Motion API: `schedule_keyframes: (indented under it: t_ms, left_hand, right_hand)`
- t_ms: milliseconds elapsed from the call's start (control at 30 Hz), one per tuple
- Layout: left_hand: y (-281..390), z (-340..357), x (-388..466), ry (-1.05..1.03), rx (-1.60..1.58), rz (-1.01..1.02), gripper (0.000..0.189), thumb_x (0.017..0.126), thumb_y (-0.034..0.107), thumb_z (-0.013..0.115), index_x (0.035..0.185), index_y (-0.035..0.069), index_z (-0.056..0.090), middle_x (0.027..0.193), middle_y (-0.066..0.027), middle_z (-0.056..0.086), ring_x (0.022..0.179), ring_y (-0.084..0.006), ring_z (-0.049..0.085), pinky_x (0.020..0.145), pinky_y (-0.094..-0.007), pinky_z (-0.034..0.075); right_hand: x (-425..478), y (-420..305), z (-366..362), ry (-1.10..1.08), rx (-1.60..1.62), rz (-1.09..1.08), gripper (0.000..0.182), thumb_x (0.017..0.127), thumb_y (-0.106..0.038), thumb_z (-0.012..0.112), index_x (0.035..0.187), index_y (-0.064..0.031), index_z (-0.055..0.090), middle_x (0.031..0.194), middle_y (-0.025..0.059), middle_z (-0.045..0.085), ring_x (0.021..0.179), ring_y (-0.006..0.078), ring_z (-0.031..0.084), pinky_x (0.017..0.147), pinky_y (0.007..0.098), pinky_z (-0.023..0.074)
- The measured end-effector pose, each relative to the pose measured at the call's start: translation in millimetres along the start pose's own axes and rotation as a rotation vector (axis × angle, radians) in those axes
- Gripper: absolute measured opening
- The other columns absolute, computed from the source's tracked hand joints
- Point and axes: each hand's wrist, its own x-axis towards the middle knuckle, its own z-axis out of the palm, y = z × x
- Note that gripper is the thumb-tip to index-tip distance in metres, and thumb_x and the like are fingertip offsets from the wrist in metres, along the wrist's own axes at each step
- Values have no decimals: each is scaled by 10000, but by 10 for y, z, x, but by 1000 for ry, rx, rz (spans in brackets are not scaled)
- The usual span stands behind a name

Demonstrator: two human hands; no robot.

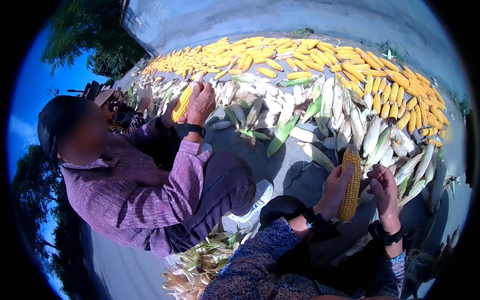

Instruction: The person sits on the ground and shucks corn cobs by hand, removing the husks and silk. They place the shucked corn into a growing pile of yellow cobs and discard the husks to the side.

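My left hand point(335, 191) grips a husked ear of corn point(350, 183), its yellow kernels bare and its darker tip pointing up. Just right of the cob, my right hand point(385, 193) is raised with fingers partly curled and apart, and nothing shows in it. Beyond both hands lies a long heap of corn ears still in their husks point(330, 101), pale tan with some green leaves. Black straps circle both my wrists. The underside of the held ear and part of my left fingers are hidden.
Many bare yellow ears point(258, 48) spread along the wall point(285, 17). At left a co-worker in a purple shirt point(150, 187) sits holding a yellow ear point(183, 103); another person point(112, 99) sits farther back. Stripped husks point(202, 258) are piled behind, beside my left sleeve.
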Motion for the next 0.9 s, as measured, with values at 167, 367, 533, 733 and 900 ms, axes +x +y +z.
schedule_keyframes:
  t_ms: [167,367,533,733,900]
  left_hand:
    - [66,-68,139,90,-43,65,390,986,382,529,1170,39,503,956,-23,593,825,-90,600,724,-237,507]
    - [16,-102,176,146,-59,70,387,982,335,548,1203,24,483,985,-29,588,834,-89,593,729,-241,503]
    - [122,-60,189,117,162,209,442,948,293,606,1222,-30,477,1056,-66,587,906,-97,566,791,-248,477]
    - [360,49,132,39,367,359,455,925,166,625,1291,-20,429,1093,-72,572,921,-102,567,785,-252,490]
    - [455,114,229,55,453,369,394,927,192,636,1226,-5,472,1029,-49,585,864,-93,563,746,-253,493]
  right_hand:
    - [-27,280,243,-276,-10,13,754,868,-261,706,1433,25,298,1259,151,531,1117,213,553,944,331,463]
    - [2,456,434,-271,-83,-93,793,833,-259,730,1428,27,290,1255,159,536,1098,195,561,912,324,480]
    - [2,399,483,-151,-225,18,663,784,-218,741,1306,26,414,1119,124,602,1014,173,592,862,317,497]
    - [-43,263,455,-200,-11,-18,663,767,-218,733,1291,51,429,1106,105,592,1010,150,574,882,301,483]
    - [-72,125,403,-229,16,12,652,767,-234,735,1278,49,446,1118,100,591,1017,145,571,886,297,481]
